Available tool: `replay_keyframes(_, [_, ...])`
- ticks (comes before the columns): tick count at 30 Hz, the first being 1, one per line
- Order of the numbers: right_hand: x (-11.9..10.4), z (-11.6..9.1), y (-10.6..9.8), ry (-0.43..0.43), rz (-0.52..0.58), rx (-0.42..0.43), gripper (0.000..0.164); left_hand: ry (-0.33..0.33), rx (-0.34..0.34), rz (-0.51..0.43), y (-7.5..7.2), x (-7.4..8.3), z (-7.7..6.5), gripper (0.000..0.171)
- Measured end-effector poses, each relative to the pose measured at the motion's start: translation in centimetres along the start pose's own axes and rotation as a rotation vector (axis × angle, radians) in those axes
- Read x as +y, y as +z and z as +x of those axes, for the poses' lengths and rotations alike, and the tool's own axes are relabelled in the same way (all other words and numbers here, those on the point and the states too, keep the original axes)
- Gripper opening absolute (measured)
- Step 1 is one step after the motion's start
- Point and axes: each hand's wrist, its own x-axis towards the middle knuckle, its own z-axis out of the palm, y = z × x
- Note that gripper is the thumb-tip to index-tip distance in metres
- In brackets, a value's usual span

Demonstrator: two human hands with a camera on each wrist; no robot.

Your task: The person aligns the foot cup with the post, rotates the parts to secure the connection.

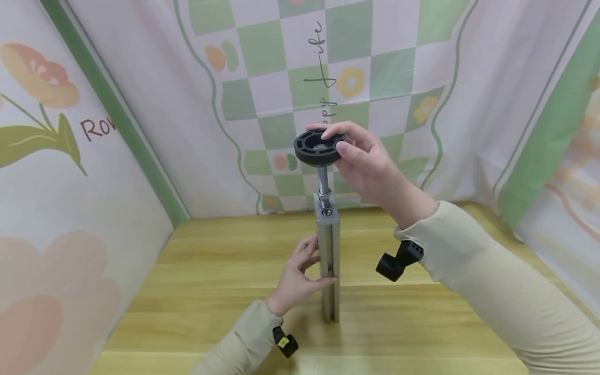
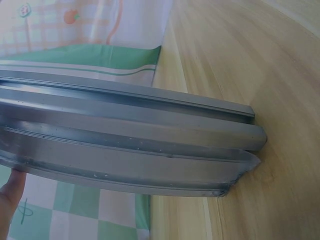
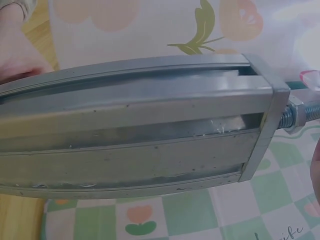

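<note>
Between the hands [image 1: 300, 275] [image 1: 367, 164], left low, right high, stands the metal post [image 1: 335, 250].

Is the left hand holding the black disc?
No, the right hand holds the disc while the left hand grips the bar.

I see long sleeves in pale beige on both arms. The right sleeve [image 1: 487, 271] looks finely ribbed, creased along its length, with a bunched cuff [image 1: 424, 221] at the wrist. The left sleeve [image 1: 241, 336] matches it in colour. By the right wrist I make out a black mount [image 1: 408, 254]: a block with small holes, joined to a rounded end. The left wrist carries a similar black piece [image 1: 291, 348], marked with a yellow patch [image 1: 283, 341]. Both hands are bare.
</note>
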Motion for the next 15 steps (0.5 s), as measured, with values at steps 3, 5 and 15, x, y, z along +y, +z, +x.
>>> replay_keyframes(3, [-0.04,-0.06,0.12,-0.005,-0.027,0.037,0.014,-0.008,-0.001,-0.005,0.02,-0.01,0.02,0.105])
replay_keyframes(5, [-0.09,-0.09,0.27,-0.008,-0.05,0.059,0.013,-0.003,-0.001,-0.008,0.02,-0.02,0.04,0.106])
replay_keyframes(15, [-0.17,-0.22,0.77,-0.018,-0.184,0.16,0.014,0.029,0.005,0.001,0.06,0.05,0.07,0.108])
